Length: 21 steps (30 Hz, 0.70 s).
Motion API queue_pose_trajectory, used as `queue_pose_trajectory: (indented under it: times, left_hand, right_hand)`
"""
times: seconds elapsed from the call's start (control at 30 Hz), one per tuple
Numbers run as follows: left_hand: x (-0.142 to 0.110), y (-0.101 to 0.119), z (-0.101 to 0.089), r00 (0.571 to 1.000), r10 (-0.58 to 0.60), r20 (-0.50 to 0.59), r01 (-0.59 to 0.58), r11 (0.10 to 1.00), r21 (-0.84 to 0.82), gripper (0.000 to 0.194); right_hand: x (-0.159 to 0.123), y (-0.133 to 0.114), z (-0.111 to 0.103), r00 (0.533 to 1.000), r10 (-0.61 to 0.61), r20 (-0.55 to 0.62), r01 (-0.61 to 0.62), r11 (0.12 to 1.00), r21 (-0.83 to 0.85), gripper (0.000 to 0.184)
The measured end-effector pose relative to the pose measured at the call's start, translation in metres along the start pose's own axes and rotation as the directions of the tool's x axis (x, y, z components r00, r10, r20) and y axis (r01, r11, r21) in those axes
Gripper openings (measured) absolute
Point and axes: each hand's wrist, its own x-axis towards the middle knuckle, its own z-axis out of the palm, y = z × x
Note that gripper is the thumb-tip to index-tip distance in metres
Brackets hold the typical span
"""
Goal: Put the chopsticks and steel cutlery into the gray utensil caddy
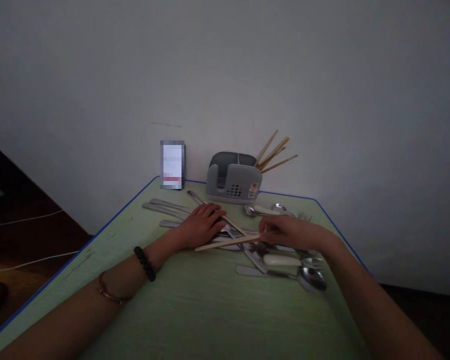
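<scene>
Pinched in the fingers of my right hand (pixel 290 231) are light wooden chopsticks (pixel 228 242), low over the cutlery and pointing left. My left hand (pixel 200 226) lies palm down with its fingers stretched over the heap, hiding part of it. Metal handles (pixel 165 209) stick out to its left. Another chopstick (pixel 234 223) slants between the two hands. Right of the heap lie a large spoon (pixel 311 278), a white-handled piece of cutlery (pixel 281 260) and, farther back, a white-handled spoon (pixel 250 211). Fork tines (pixel 304 217) show beyond my right hand.
Against the wall stands a grey cutlery holder (pixel 243 182) with several chopsticks (pixel 273 154) leaning out of its right compartment. A phone with a lit, blurred screen (pixel 172 165) is propped to its left. The green table (pixel 210 310) has a blue edge.
</scene>
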Motion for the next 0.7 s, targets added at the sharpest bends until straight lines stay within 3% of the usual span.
queue_pose_trajectory:
  times: [0.23,0.37,0.53,0.7]
  left_hand:
    - [0.001,0.004,0.004,0.998,-0.013,-0.063,0.015,0.999,0.033,0.046]
    - [0.003,0.005,0.002,0.995,-0.013,-0.095,0.014,1.0,0.003,0.042]
    - [0.005,0.008,-0.001,0.986,0.016,-0.165,-0.019,1.0,-0.016,0.038]
    - [0.004,0.018,-0.014,0.955,0.09,-0.282,-0.114,0.991,-0.071,0.033]
  right_hand:
    - [-0.013,0.021,-0.02,0.987,0.039,-0.157,0.011,0.951,0.308,0.039]
    - [-0.02,0.022,-0.03,0.958,0.027,-0.287,0.109,0.888,0.447,0.036]
    - [-0.018,0.018,-0.033,0.862,0.061,-0.503,0.253,0.808,0.532,0.034]
    - [-0.011,0.012,-0.03,0.735,0.106,-0.669,0.304,0.831,0.466,0.035]
